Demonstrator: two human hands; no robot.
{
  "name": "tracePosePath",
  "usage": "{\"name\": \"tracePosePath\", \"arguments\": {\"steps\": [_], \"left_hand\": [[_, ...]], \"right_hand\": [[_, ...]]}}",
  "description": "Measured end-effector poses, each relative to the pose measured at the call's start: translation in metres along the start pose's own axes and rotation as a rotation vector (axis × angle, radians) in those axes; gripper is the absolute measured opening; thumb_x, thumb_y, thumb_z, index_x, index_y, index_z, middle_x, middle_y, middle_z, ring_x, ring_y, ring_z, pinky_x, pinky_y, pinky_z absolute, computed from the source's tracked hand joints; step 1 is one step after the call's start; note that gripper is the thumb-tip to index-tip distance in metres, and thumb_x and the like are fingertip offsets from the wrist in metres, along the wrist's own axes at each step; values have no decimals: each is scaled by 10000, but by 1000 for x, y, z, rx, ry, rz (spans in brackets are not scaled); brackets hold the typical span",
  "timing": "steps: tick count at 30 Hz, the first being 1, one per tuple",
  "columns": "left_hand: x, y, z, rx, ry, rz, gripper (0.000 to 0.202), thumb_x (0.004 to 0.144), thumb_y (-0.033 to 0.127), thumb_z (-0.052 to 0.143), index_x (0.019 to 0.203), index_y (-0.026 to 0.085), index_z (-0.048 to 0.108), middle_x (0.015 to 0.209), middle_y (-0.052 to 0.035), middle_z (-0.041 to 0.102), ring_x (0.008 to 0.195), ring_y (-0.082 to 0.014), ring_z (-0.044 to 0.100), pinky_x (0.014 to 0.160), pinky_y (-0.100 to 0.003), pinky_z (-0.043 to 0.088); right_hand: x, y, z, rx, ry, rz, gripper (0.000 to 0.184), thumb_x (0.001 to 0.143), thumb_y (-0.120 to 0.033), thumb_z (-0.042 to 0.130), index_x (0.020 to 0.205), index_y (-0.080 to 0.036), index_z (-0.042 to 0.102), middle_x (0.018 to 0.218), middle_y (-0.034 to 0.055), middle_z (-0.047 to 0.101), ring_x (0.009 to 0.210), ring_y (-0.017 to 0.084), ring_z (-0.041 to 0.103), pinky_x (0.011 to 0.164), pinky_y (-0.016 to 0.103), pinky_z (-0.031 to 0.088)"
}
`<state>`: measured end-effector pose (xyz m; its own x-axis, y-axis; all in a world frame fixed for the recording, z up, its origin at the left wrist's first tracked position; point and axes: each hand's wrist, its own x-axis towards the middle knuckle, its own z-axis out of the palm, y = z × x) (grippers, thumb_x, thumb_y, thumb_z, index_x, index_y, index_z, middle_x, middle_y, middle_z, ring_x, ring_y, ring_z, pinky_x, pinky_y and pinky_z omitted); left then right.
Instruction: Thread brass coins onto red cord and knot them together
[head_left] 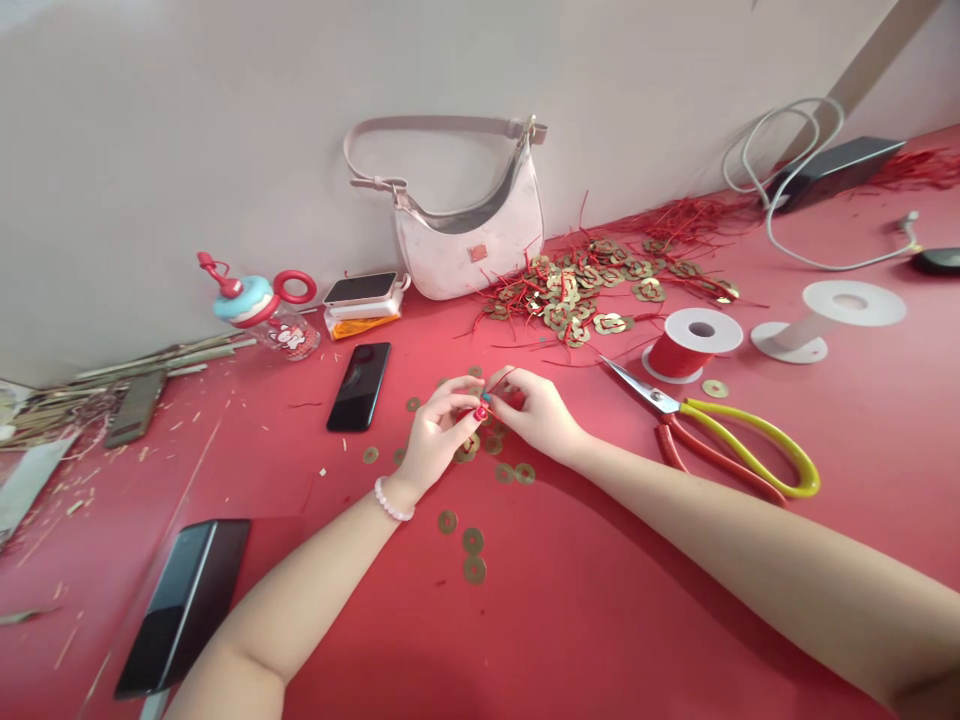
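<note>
My left hand, with a pink bead bracelet at its wrist, is closed in a pinch, thumb against fingers. Just to its right, my right hand pinches as well, its fingertips almost touching those of the left. A thin red cord shows between the fingertips of both hands. Something small and teal is at the same spot, too small to make out. Beneath the hands hang or lie brass coins with center holes; whether the cord passes through one is hidden. More loose coins lie nearer to me.
Right of the hands lie scissors, a red cord spool and a bare white spool. Coins tied with red cord are heaped behind. A handbag, drink bottle and phones stand or lie around the red table.
</note>
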<state>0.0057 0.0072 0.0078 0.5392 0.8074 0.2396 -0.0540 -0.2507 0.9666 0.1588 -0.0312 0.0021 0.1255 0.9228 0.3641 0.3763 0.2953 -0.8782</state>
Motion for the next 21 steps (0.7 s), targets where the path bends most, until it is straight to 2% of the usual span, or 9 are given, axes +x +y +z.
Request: {"name": "tracePosePath", "arguments": {"steps": [4, 7, 9, 14, 17, 19, 21], "left_hand": [[2, -4, 0, -19, 127, -9, 71, 754, 232, 629, 796, 189, 665, 1028, -62, 624, 976, -164, 579, 823, -295, 480], [4, -7, -1, 2, 218, -41, 105, 742, 253, 640, 810, 181, 674, 957, -61, 644, 920, -158, 596, 792, -284, 489], [4, -9, -2, 11, 241, -44, 119, 736, 256, 644, 820, 180, 679, 964, -63, 645, 923, -157, 597, 791, -277, 490], [4, -11, -3, 52, 235, -81, 157, 737, 277, 640, 858, 186, 683, 991, -69, 634, 849, -148, 605, 648, -234, 507], [5, -10, -4, 94, 244, -93, 158, 736, 283, 638, 846, 178, 685, 985, -72, 632, 825, -146, 606, 635, -232, 506], [5, -10, -4, 110, 255, -96, 154, 739, 279, 634, 839, 173, 685, 974, -72, 633, 793, -138, 603, 624, -229, 500], [5, -9, -3, 117, 262, -106, 161, 746, 283, 627, 847, 172, 683, 974, -73, 630, 756, -130, 596, 594, -222, 491]], "right_hand": [[-2, 1, 0, -178, -110, -221, 97, 741, -99, 504, 701, -163, 565, 656, 9, 559, 618, 101, 504, 592, 225, 422], [-4, 0, 0, -199, -94, -367, 127, 790, -122, 487, 771, -165, 605, 739, 43, 607, 691, 118, 538, 639, 238, 451], [-4, -1, -1, -171, -41, -400, 134, 817, -158, 487, 819, -165, 621, 780, 58, 626, 722, 121, 556, 653, 238, 464], [-5, -7, -3, -110, 60, -268, 148, 811, -159, 504, 857, -186, 642, 752, 30, 644, 679, 109, 569, 653, 240, 470], [-5, -11, -4, -58, 114, -168, 139, 789, -139, 515, 816, -193, 640, 731, 15, 656, 678, 113, 567, 640, 244, 460], [-4, -13, -3, -22, 110, -142, 109, 787, -153, 526, 750, -182, 623, 691, 13, 638, 663, 111, 552, 621, 240, 445], [-4, -12, -3, 5, 54, -144, 124, 791, -186, 539, 682, -171, 596, 629, 6, 597, 616, 101, 515, 604, 236, 424]]}}
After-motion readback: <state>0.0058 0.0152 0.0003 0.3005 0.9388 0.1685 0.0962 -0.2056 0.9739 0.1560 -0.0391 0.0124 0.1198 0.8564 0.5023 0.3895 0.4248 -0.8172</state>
